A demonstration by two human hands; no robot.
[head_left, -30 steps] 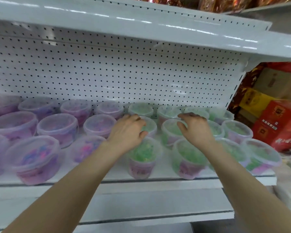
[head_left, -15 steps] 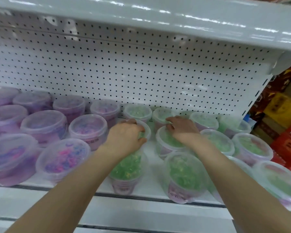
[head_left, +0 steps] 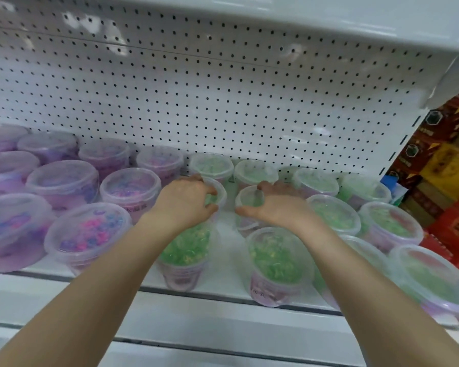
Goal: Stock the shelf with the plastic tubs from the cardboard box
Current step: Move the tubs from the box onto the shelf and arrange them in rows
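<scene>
Clear lidded plastic tubs fill the white shelf (head_left: 223, 294): purple-filled tubs (head_left: 88, 234) on the left, green-filled ones (head_left: 334, 215) on the right. My left hand (head_left: 186, 203) grips the rim of a middle-row green tub (head_left: 220, 193), fingers over the far edge and thumb on the near side. My right hand (head_left: 274, 206) grips the neighbouring green tub (head_left: 248, 199) the same way. Two front-row green tubs (head_left: 273, 260) stand under my wrists. The cardboard box is out of view.
A white pegboard back wall (head_left: 223, 102) rises behind the tubs, and the upper shelf (head_left: 342, 17) hangs low overhead. Red and yellow cartons (head_left: 445, 181) are stacked past the shelf's right end. A narrow gap separates the two gripped tubs.
My view has moved closer and lower. Both hands reached further back over the front row and now curl round the rims of two middle-row green tubs.
</scene>
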